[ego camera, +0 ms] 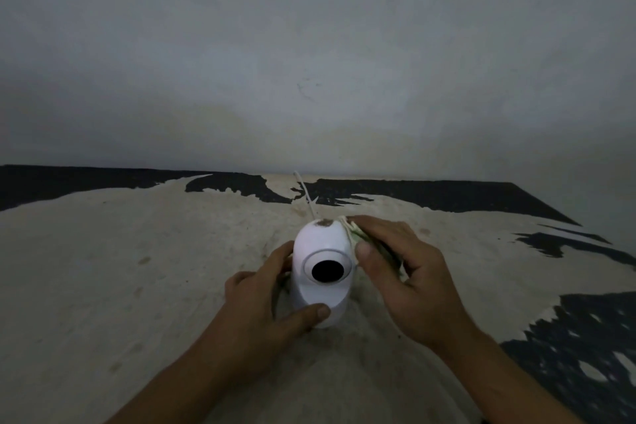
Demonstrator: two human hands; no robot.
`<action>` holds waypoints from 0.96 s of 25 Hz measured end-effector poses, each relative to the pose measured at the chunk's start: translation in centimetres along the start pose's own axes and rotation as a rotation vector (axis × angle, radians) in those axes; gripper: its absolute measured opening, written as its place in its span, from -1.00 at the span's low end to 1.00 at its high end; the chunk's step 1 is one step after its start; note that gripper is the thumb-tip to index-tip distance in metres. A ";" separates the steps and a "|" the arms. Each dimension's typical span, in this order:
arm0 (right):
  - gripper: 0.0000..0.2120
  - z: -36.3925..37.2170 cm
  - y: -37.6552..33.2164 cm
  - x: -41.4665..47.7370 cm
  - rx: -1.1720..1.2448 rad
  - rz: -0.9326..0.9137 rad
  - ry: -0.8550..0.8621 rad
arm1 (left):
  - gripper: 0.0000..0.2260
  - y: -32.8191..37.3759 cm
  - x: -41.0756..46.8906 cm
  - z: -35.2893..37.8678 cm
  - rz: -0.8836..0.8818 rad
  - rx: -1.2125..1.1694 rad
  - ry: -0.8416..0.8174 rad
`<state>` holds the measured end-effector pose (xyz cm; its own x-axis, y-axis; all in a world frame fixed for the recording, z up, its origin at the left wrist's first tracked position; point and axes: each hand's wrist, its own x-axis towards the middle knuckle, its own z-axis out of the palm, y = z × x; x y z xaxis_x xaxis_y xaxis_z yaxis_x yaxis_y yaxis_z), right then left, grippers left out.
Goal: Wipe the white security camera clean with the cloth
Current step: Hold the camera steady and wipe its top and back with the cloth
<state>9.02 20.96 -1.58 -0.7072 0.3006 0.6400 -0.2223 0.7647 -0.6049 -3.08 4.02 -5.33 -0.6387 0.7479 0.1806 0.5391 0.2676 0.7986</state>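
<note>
The white security camera stands upright on a beige and black patterned surface, its black lens facing me. A brown smudge marks its top. My left hand wraps the camera's base from the left, thumb across the front. My right hand holds a folded pale green cloth pressed against the camera's upper right side; most of the cloth is hidden under the fingers.
A thin white cable runs from behind the camera toward the grey wall. The patterned surface stretches wide on both sides, with black patches at the right and along the back.
</note>
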 end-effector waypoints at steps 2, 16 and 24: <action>-0.57 0.1 0.4 -0.3 -0.080 0.033 -0.021 | -0.27 0.0 0.0 0.0 0.021 -0.011 0.008; -0.71 1.1 -0.8 -0.9 -0.017 -0.116 0.087 | -0.36 0.2 -0.1 0.0 0.015 0.014 0.020; -0.69 0.6 -1.3 -0.8 -0.097 -0.166 0.170 | -0.33 0.6 -0.4 -0.2 0.025 0.025 0.022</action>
<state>9.44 19.38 -1.65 -0.5416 0.2517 0.8021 -0.2548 0.8601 -0.4420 -2.60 3.72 -4.79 -0.6369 0.7410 0.2127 0.5683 0.2648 0.7790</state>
